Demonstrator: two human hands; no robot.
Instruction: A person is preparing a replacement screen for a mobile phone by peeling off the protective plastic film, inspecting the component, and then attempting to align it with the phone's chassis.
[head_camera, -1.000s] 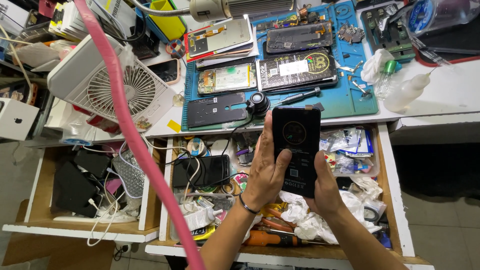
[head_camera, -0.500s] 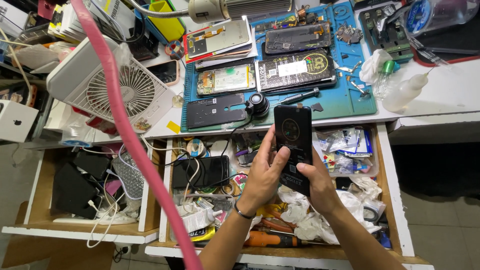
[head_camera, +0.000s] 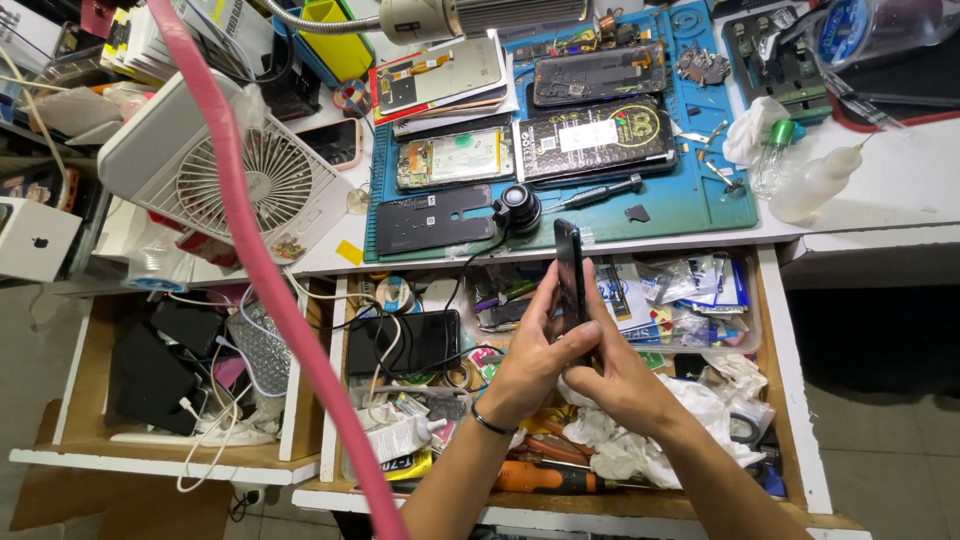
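Note:
A black phone (head_camera: 571, 275) stands on edge above the open middle drawer (head_camera: 790, 400), its thin side toward me. My left hand (head_camera: 533, 360) grips it from the left with fingers along its lower half. My right hand (head_camera: 615, 378) clasps its bottom end from the right. Both hands meet around the phone's base. On the blue work mat (head_camera: 725, 205) behind lie several opened phones, a black back plate (head_camera: 432, 217) and a small round black lens (head_camera: 519, 208).
A white desk fan (head_camera: 225, 170) lies at the left, with a pink hose (head_camera: 270, 290) crossing in front. Squeeze bottles (head_camera: 815, 180) stand at the right of the bench. The drawer holds crumpled tissue (head_camera: 700, 410), cables, an orange-handled tool (head_camera: 545, 477). A second open drawer (head_camera: 60, 400) is at left.
The phone has turned from facing me flat to standing edge-on, and both hands have shifted down around its lower end.

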